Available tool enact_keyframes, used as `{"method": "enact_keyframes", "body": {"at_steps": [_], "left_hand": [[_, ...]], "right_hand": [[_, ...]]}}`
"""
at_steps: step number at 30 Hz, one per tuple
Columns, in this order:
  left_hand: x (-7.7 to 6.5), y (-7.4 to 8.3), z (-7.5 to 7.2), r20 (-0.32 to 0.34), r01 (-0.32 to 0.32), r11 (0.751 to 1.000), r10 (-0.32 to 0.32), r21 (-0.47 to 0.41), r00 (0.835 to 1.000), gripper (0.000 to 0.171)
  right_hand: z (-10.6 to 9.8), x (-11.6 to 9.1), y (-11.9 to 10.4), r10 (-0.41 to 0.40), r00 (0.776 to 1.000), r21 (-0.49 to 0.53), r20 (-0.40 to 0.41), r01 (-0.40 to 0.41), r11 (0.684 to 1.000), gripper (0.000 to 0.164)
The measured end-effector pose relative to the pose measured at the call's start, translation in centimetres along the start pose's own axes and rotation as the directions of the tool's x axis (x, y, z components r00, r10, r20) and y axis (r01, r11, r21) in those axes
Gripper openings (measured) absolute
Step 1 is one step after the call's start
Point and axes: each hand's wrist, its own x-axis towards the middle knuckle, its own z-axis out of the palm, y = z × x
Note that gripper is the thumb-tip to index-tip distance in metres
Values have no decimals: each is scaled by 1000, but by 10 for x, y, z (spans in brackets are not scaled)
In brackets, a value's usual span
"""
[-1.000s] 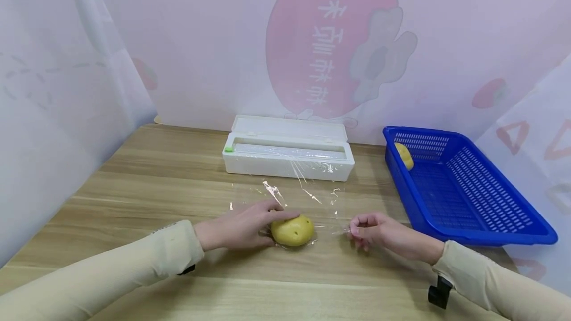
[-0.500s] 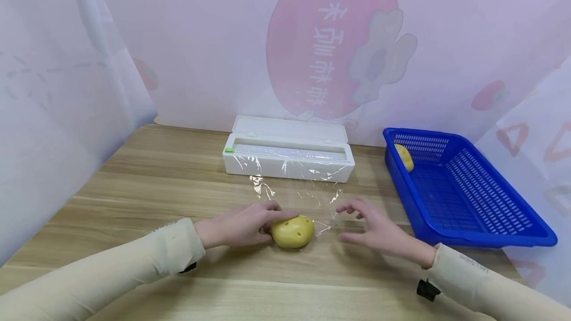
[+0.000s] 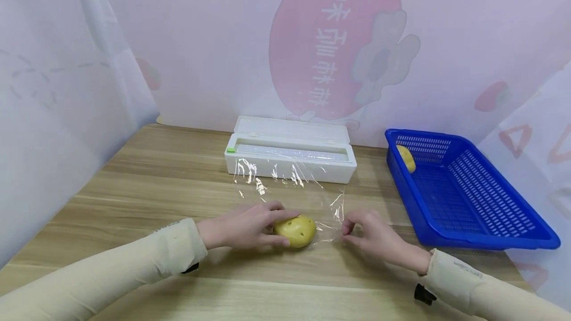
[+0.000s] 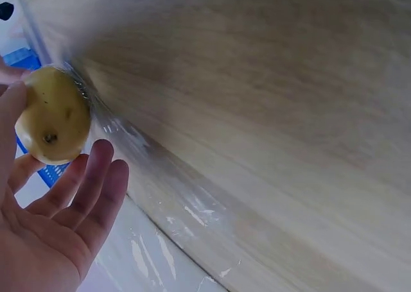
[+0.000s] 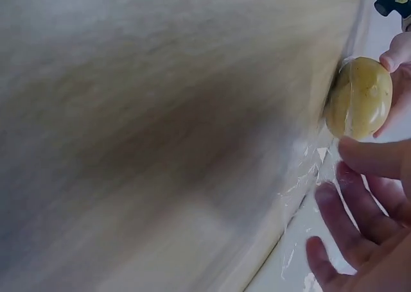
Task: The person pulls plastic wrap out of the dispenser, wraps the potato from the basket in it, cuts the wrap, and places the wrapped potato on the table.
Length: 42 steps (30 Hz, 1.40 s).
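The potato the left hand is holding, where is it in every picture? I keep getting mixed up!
Head: the potato is in the lower middle.
Left wrist: the potato is near the left edge, around mid-height.
Right wrist: the potato is at the upper right.
Shared landmark: the left hand, touching it in all three.

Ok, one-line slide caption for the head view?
Left hand holding a potato, right hand at the clear film from an open white box, blue basket at right.

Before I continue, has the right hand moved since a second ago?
Yes: in the head view, the right hand has shifted slightly away from the blue basket, toward the held potato.
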Motion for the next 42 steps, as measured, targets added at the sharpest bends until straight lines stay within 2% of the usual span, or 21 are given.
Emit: {"method": "enact_keyframes", "body": {"at_steps": [4,8,13,17,19,22,25,28,30,34,38,42], "left_hand": [[2,0,0,-17,-14,1000,14,-7,1000,64],[2,0,0,-14,-16,1000,15,-24,1000,62],[2,-1,0,-9,-2,1000,2,-24,1000,62],[2,-1,-1,2,7,999,-7,-38,1000,62],[2,-2,-2,4,2,999,-2,-45,1000,62],[3,-2,-2,7,-10,998,10,-56,1000,61],[4,-3,-3,13,-11,997,12,-70,1000,60],[3,-3,-3,19,0,997,2,-83,1000,60],[3,-3,-3,22,5,996,-3,-90,1000,60],[3,-4,-2,2,-1,996,1,-92,1000,59],[5,-4,-1,-56,-12,997,8,-76,998,56],[9,0,0,-93,-2,999,-3,-51,996,72]], "right_hand": [[-2,-2,-1,17,996,11,90,-18,1000,26],[-1,3,-11,5,993,-58,119,2,998,22],[12,14,-24,-92,987,-201,135,119,972,33],[25,18,-26,-189,971,-278,145,223,934,22],[29,19,-25,-223,964,-280,141,255,926,14],[30,21,-22,-239,962,-218,134,264,940,9],[29,22,-20,-205,968,-113,145,222,969,9],[27,23,-19,-119,977,20,177,118,993,8],[27,23,-18,-57,979,104,195,37,994,8],[26,23,-15,44,978,246,206,-96,964,7],[24,26,-14,92,975,357,201,-160,920,7],[20,30,-14,137,969,443,208,-218,870,8]]}}
